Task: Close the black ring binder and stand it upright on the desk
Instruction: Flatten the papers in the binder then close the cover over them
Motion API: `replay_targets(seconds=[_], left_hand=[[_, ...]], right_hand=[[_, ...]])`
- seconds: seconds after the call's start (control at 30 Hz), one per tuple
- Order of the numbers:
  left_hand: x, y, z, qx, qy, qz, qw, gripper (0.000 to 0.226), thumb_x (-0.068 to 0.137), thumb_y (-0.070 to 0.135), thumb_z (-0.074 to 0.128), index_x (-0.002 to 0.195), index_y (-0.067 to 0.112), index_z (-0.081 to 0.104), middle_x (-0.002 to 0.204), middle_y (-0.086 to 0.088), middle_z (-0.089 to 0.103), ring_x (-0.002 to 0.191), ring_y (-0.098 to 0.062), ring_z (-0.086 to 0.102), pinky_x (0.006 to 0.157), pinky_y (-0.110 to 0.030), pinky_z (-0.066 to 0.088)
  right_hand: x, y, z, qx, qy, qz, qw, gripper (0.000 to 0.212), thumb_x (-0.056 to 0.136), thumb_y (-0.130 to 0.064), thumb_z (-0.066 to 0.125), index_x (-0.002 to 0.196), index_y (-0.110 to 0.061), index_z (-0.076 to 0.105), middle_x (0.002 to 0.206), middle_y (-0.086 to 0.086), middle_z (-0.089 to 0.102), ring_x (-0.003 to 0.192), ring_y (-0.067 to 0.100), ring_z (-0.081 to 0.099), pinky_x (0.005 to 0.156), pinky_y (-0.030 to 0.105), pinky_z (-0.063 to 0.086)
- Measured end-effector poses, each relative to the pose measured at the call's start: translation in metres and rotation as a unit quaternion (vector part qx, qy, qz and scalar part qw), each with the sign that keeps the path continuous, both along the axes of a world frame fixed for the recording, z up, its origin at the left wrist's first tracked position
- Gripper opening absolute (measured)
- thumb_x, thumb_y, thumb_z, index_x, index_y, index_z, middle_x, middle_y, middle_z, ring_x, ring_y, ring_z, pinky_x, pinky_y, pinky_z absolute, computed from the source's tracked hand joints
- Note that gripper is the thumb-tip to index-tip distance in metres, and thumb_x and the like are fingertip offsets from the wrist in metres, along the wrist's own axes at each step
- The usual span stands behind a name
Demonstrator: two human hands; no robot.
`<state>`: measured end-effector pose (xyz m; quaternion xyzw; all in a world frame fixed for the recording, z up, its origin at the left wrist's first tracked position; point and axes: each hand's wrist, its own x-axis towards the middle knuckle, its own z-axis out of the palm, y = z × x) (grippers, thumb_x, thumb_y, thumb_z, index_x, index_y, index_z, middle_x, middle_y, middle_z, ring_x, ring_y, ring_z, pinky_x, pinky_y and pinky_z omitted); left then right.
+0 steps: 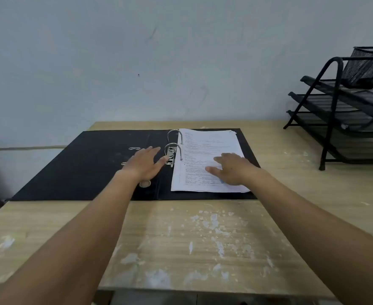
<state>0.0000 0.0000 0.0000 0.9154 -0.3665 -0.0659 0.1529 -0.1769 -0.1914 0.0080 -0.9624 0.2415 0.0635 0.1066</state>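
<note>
The black ring binder (86, 164) lies flat and wide open on the wooden desk (181, 241), its left cover overhanging the desk's left edge. A stack of printed white pages (205, 148) sits on its right half, threaded on two metal rings (174, 148) at the spine. My left hand (144, 162) hovers flat over the spine area, fingers apart, thumb beside the ring mechanism. My right hand (232, 169) rests palm down on the pages, fingers spread. Neither hand grips anything.
A black metal tiered paper tray (339, 115) stands at the desk's back right, with a mesh pen holder (366, 67) on its top shelf. A pale wall rises directly behind the desk. The desk surface has white paint-like stains near the front.
</note>
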Motion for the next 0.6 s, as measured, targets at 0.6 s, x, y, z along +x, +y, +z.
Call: replay_targets(seconds=[0.6], left_hand=[[0.007, -0.028, -0.042, 0.03, -0.059, -0.009, 0.998, 0.052, 0.102, 0.039, 0.02, 0.152, 0.026, 0.017, 0.162, -0.006, 0.01, 0.149, -0.025, 0.001, 0.119, -0.048, 0.0]], right_hand=[[-0.011, -0.014, -0.056, -0.049, -0.057, -0.026, 0.997, 0.074, 0.089, -0.071, 0.013, 0.154, -0.035, 0.006, 0.164, -0.003, -0.004, 0.149, 0.028, -0.013, 0.116, 0.057, -0.01]])
